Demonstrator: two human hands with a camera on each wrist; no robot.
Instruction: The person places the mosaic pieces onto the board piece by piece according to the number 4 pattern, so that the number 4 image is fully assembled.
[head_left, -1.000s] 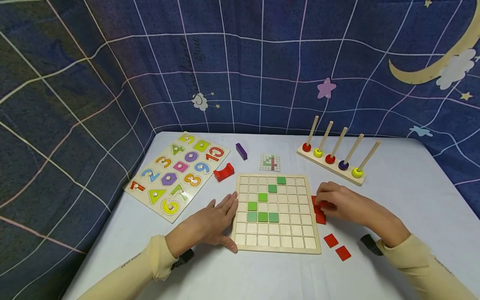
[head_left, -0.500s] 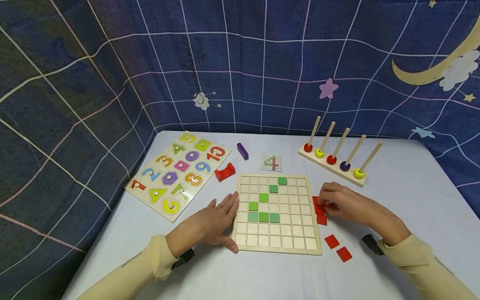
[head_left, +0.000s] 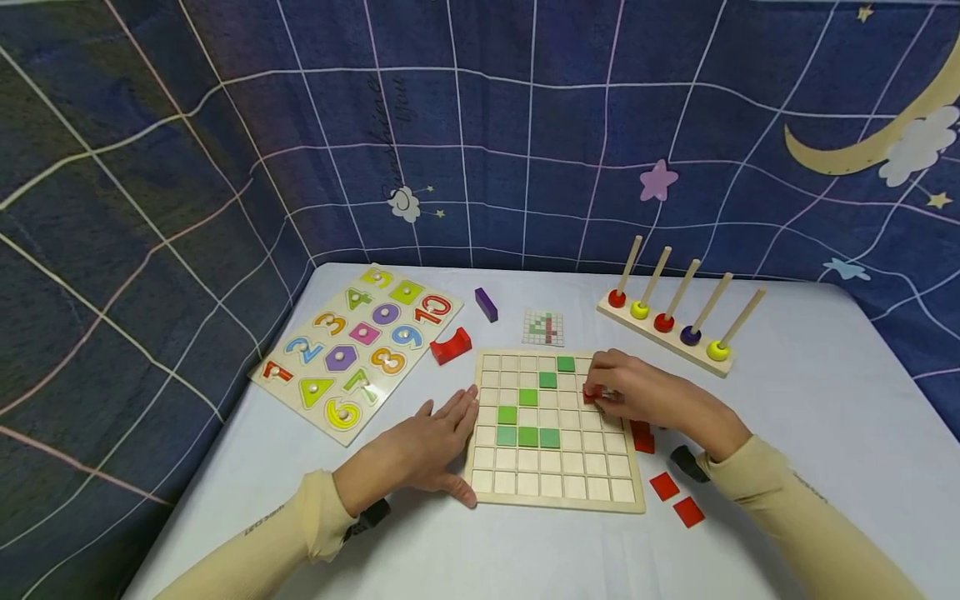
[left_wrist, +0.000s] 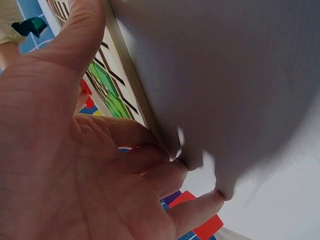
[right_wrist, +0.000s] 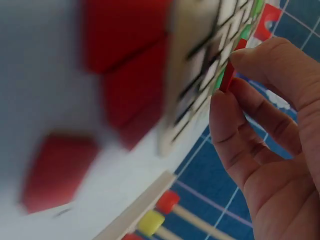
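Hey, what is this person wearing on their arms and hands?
Both arms wear long pale yellow sleeves. The left sleeve carries small dark lettering near the cuff, and the right sleeve has similar print. A dark band or device sits at each wrist. The left hand and right hand are bare.

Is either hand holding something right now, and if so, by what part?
The right hand pinches a red tile by its edges at the fingertips, over the grid board. The left hand holds nothing; it rests against the board's left edge.
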